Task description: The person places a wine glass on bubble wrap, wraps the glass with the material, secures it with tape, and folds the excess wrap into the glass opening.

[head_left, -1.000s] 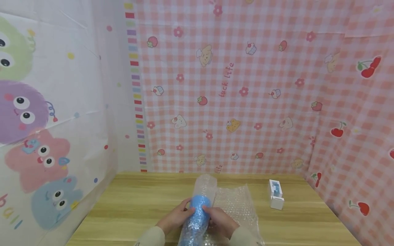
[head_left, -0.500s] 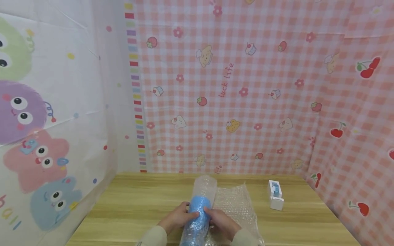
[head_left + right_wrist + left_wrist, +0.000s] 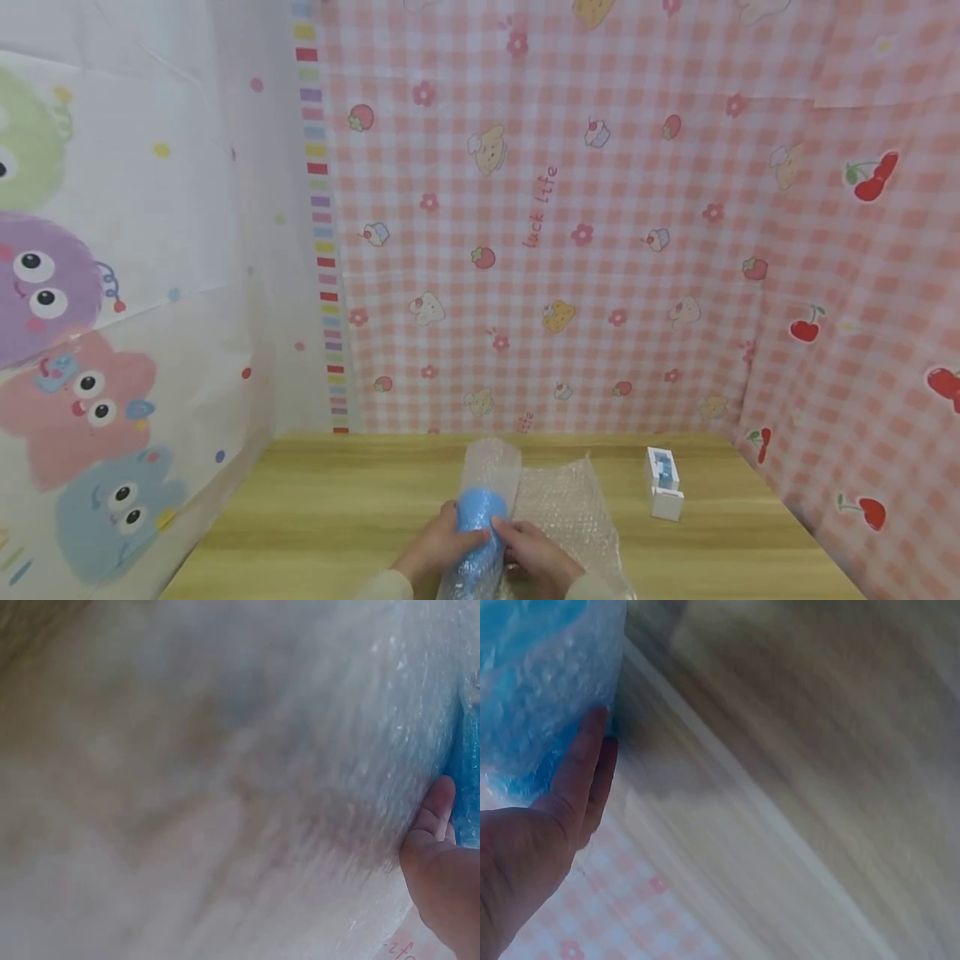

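Note:
A blue cylinder [image 3: 480, 507] lies rolled in clear bubble wrap [image 3: 564, 510] on the table, its long side pointing away from me. Past its far end the wrap forms a hollow tube, and a loose flat part spreads to the right. My left hand [image 3: 437, 543] grips the roll from the left, thumb across the top; the left wrist view shows its fingers [image 3: 581, 769] along the wrapped side. From the right, my right hand [image 3: 536, 557] holds the roll with its thumb on the blue part. Some right fingers are hidden, and the cylinder's near end runs out of frame.
A small white box [image 3: 664, 483] with something light blue in it stands at the right on the wooden table [image 3: 337, 517]. Pink checked cloth [image 3: 630, 192] hangs behind and to the right. A white cartoon-printed sheet [image 3: 187, 333] hangs at the left.
Both hands stay on the wrapped roll, with the left thumb shifting slightly across its top. The head view has tilted and turned a little, so the scene sits lower and further left.

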The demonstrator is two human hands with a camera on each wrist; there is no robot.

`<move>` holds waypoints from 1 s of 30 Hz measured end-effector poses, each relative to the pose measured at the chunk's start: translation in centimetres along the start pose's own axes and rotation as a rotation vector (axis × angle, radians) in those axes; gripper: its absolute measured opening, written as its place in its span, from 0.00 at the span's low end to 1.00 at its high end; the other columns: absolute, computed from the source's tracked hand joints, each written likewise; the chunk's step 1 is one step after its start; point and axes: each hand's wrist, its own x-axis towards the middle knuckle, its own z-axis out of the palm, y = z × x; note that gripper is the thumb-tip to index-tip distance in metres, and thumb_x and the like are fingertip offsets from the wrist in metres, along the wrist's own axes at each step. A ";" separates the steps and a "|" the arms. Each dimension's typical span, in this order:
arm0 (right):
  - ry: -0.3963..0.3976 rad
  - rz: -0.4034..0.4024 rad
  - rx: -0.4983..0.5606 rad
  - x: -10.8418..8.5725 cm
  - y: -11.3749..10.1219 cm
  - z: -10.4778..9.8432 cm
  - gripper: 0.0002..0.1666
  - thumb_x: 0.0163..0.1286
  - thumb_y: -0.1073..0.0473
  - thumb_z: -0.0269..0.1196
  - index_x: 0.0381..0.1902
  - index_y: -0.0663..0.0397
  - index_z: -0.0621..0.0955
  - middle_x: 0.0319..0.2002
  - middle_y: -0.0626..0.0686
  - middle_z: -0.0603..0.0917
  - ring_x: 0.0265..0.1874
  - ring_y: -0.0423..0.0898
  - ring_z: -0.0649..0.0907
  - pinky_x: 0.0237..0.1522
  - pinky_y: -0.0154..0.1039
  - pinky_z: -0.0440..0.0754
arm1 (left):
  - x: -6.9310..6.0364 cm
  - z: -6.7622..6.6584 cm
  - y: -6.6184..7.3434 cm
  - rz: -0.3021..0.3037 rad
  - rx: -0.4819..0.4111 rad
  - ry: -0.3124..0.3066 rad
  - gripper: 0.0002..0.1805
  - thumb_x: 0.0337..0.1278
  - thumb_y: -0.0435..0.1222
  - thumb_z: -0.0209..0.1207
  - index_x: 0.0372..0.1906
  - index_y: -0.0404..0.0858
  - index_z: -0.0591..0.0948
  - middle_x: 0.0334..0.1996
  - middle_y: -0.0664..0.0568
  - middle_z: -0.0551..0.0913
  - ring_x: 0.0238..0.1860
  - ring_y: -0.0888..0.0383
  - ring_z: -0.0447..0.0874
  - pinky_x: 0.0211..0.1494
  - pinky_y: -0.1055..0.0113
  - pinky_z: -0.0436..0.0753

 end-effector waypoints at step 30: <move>-0.040 0.041 0.082 -0.2 0.7 -0.8 0.35 0.80 0.52 0.50 0.64 0.84 0.62 0.54 0.72 0.77 0.59 0.68 0.75 0.62 0.63 0.70 | -0.9 1.0 -1.1 -0.031 -0.214 0.056 0.36 0.70 0.44 0.57 0.63 0.16 0.62 0.49 0.23 0.76 0.51 0.32 0.78 0.49 0.40 0.80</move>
